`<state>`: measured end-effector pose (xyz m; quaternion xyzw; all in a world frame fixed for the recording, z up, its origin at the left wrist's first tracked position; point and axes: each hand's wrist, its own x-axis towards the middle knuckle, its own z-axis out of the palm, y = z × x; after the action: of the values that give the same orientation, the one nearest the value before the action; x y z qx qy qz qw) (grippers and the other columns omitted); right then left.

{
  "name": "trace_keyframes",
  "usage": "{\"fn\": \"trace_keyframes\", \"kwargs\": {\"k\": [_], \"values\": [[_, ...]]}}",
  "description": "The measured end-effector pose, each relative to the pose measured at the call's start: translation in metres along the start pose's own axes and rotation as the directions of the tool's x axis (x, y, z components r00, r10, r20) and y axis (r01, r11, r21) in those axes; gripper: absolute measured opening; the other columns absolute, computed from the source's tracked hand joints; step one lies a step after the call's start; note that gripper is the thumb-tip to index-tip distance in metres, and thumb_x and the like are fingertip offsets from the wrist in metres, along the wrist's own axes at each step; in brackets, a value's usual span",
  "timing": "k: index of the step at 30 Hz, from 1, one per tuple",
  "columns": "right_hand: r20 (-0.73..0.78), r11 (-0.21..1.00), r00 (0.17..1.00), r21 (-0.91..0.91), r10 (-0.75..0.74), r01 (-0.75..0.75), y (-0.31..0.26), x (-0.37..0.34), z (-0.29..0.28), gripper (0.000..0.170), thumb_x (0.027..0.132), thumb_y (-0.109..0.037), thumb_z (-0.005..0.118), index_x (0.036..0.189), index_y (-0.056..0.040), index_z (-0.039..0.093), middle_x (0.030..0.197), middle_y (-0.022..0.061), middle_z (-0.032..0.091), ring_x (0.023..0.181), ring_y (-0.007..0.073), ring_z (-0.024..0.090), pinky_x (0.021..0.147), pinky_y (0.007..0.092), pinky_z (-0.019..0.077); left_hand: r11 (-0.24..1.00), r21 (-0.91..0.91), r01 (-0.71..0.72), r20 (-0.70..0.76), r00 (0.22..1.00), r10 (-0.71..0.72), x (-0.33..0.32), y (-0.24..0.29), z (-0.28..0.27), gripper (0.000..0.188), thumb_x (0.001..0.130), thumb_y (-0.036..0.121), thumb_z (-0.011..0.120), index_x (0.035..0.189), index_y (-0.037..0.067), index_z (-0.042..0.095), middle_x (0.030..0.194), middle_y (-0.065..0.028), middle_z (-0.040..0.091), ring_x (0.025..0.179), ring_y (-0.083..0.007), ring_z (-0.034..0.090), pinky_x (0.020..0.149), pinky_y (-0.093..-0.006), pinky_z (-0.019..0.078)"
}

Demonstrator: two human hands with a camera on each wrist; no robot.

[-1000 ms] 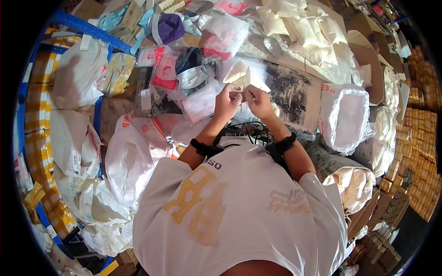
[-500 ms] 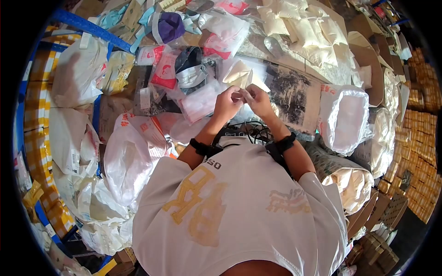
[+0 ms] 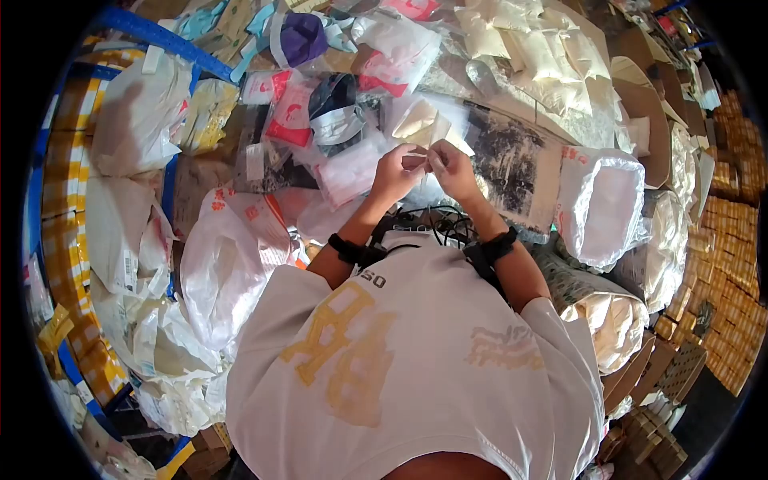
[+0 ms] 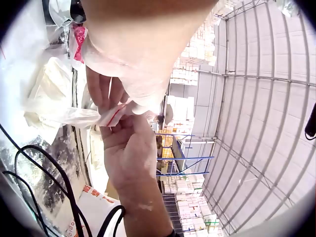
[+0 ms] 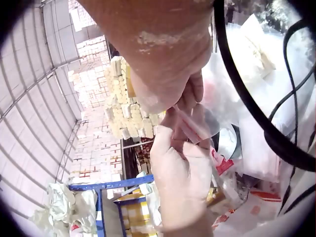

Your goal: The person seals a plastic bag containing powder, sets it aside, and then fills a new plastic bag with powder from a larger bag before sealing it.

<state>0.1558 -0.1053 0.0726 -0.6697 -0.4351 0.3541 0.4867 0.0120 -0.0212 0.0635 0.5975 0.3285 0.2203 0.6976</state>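
Both hands meet over the work surface in front of the chest. The left hand [image 3: 397,174] pinches one side of the top of a small clear plastic bag [image 4: 81,117], which has a red line along its edge. The right hand [image 3: 455,172] pinches the other side of that edge, its fingertips close to the left ones. In the right wrist view the bag's red-lined strip [image 5: 190,126] stretches between the fingers. Just beyond the hands lies a cream-coloured filled bag [image 3: 418,122] on clear plastic.
Pink-and-white packets [image 3: 291,120] and a purple item [image 3: 303,39] lie at the back left. Filled pale bags [image 3: 532,56] are heaped at the back right, near a scoop [image 3: 482,78]. A lined open sack [image 3: 602,210] stands right; black cables [image 3: 436,222] run near the body.
The bag stood upright between the hands a second ago; now it tilts away and hangs lower. The hands have come slightly apart since half a second ago.
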Motion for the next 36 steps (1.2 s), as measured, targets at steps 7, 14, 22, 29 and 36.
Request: {"fn": "trace_keyframes", "kwargs": {"k": [7, 14, 22, 29, 36], "values": [[0.014, 0.983, 1.0, 0.183, 0.014, -0.016, -0.005, 0.001, 0.007, 0.014, 0.099, -0.009, 0.055, 0.096, 0.0035, 0.059, 0.08, 0.0087, 0.067, 0.073, 0.0139, 0.066, 0.071, 0.0288, 0.0548, 0.998, 0.05, -0.046, -0.04, 0.998, 0.048, 0.006, -0.021, -0.009, 0.021, 0.088, 0.008, 0.068, 0.106, -0.002, 0.066, 0.095, -0.0133, 0.075, 0.086, -0.0165, 0.072, 0.074, -0.028, 0.0548], [-0.008, 0.992, 0.999, 0.119, -0.034, 0.035, 0.001, 0.0, 0.011, 0.013, 0.097, -0.01, 0.058, 0.095, 0.0032, 0.059, 0.079, 0.0094, 0.066, 0.075, 0.0138, 0.066, 0.071, 0.0296, 0.0541, 0.993, 0.11, -0.034, -0.044, 0.998, 0.039, 0.001, -0.012, -0.011, 0.02, 0.091, 0.0, 0.06, 0.11, -0.006, 0.064, 0.096, -0.0091, 0.072, 0.087, -0.0134, 0.069, 0.077, -0.0251, 0.0544], [-0.009, 0.994, 1.0, 0.108, -0.008, 0.009, 0.001, -0.002, 0.008, 0.017, 0.094, -0.013, 0.062, 0.091, 0.0036, 0.06, 0.077, 0.0092, 0.066, 0.074, 0.0143, 0.066, 0.068, 0.029, 0.0527, 1.0, -0.025, 0.013, -0.076, 0.997, -0.015, -0.001, -0.007, -0.006, 0.016, 0.088, 0.005, 0.065, 0.102, -0.002, 0.066, 0.088, -0.0104, 0.074, 0.082, -0.0147, 0.072, 0.07, -0.0266, 0.0545], [-0.061, 0.991, 0.995, 0.117, 0.076, -0.068, 0.01, -0.004, 0.008, 0.02, 0.095, -0.016, 0.062, 0.089, 0.003, 0.062, 0.073, 0.0093, 0.067, 0.066, 0.0143, 0.062, 0.062, 0.0306, 0.0507, 1.0, 0.021, 0.015, -0.05, 0.999, -0.014, 0.002, -0.019, -0.004, 0.01, 0.089, 0.005, 0.066, 0.095, -0.002, 0.066, 0.081, -0.0096, 0.074, 0.076, -0.0125, 0.07, 0.065, -0.0259, 0.0521], [0.014, 0.998, 0.999, -0.043, -0.035, 0.035, -0.012, -0.009, -0.001, 0.025, 0.096, -0.023, 0.059, 0.086, -0.0001, 0.064, 0.069, 0.0159, 0.063, 0.059, 0.0244, 0.06, 0.059, 0.0368, 0.0482, 0.934, 0.312, -0.175, -0.13, 0.966, 0.224, -0.004, -0.009, 0.004, 0.005, 0.091, 0.002, 0.065, 0.088, -0.002, 0.064, 0.08, -0.0071, 0.073, 0.074, -0.0094, 0.069, 0.066, -0.0242, 0.0527]]}}
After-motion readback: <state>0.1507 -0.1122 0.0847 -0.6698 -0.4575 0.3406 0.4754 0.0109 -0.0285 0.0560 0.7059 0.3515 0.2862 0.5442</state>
